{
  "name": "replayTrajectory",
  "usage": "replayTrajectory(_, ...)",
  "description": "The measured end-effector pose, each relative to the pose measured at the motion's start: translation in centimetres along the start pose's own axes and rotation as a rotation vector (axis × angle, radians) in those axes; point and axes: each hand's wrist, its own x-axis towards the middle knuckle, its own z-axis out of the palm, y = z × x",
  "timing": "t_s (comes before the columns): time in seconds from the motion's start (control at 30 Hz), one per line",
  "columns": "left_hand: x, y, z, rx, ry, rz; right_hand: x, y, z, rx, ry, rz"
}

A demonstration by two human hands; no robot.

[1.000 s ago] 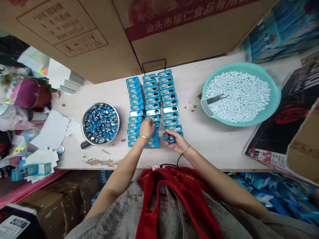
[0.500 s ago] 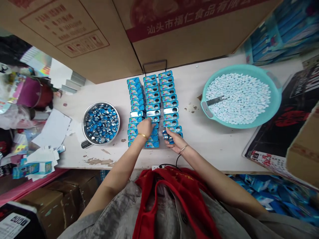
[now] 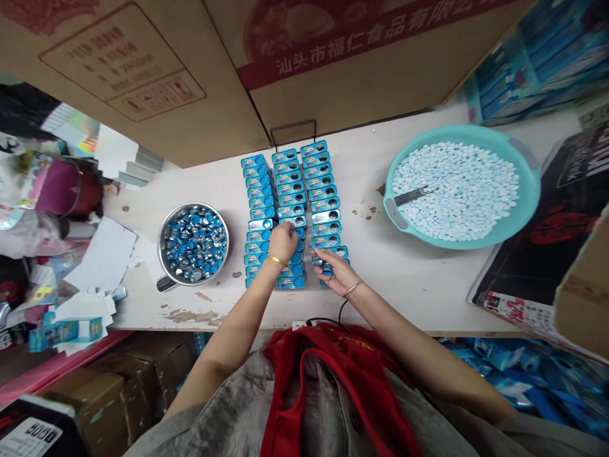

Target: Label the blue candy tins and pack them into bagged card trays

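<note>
My left hand [image 3: 284, 242] is over the middle column of blue boxes [image 3: 291, 188], its fingers pinched together at the end of one box. Whatever may be between those fingertips is hidden. Several small round blue-and-silver metal caps [image 3: 327, 270] are held in my right hand [image 3: 340, 274], cupped palm up beside the near end of the right column of boxes [image 3: 321, 179]. A third column of boxes [image 3: 257, 182] runs along the left. Dark round holes show in the farther boxes of the middle and right columns; blue discs fill the nearer middle ones.
On the left stands a metal pan [image 3: 225, 244] full of similar caps. A turquoise basin [image 3: 533, 190] of small pale pieces, with a grey tool [image 3: 413, 194] in it, is on the right. Large cartons [image 3: 342, 95] line the back; papers and bags [image 3: 98, 254] clutter the far left.
My left hand has moved a little farther up the middle column, away from me. My right hand stays about where it was, still holding caps. The view has shifted slightly.
</note>
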Motion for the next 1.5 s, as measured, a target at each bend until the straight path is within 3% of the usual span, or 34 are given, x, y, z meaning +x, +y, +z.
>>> replayTrajectory(0.17,2.1,0.7,-0.2,0.302,-0.156,-0.074,0.5,-0.7,-0.8,-0.057,0.054,-0.026)
replayTrajectory(0.33,5.5,0.0,-0.3,0.394,-0.404,-0.249,1.2,-0.7,-0.7,-0.062,0.091,0.009)
replayTrajectory(0.43,7.1,-0.1,-0.5,0.417,-0.465,-0.275,1.5,-0.6,-0.2,-0.065,0.101,0.025)
replayTrajectory(0.57,5.8,0.3,-1.1,0.414,-0.351,-0.248,1.7,-0.8,0.6,-0.067,0.094,0.031)
replayTrajectory(0.67,2.3,0.5,-1.7,0.145,-0.21,-0.022,1.8,-1.1,1.0,-0.032,0.14,0.048)
replayTrajectory(0.77,-1.3,0.6,-1.8,-0.246,-0.239,0.244,1.9,-1.3,1.3,-0.001,0.167,0.046)
replayTrajectory(0.83,-2.4,0.7,-1.4,-0.332,-0.241,0.323,2.1,-1.2,1.5,0.012,0.149,0.038)
replayTrajectory(0.9,-2.0,0.6,-1.0,-0.326,-0.168,0.282,2.2,-1.2,1.7,0.027,0.121,0.017)
replayTrajectory(1.03,1.6,0.3,-0.4,-0.147,-0.052,0.015,2.3,-1.5,1.8,0.053,0.059,-0.081)
replayTrajectory(1.2,6.4,0.6,-0.6,0.28,-0.21,-0.149,2.2,-2.6,1.2,0.007,0.055,-0.159)
replayTrajectory(1.33,8.1,0.9,-1.2,0.425,-0.362,-0.232,2.5,-3.2,0.8,-0.013,-0.015,-0.124)
replayTrajectory(1.43,7.9,1.3,-1.7,0.473,-0.366,-0.256,3.0,-3.4,1.0,-0.003,-0.025,-0.11)
replayTrajectory(1.5,6.9,1.6,-1.8,0.434,-0.283,-0.18,3.3,-3.3,1.2,0.02,-0.019,-0.116)
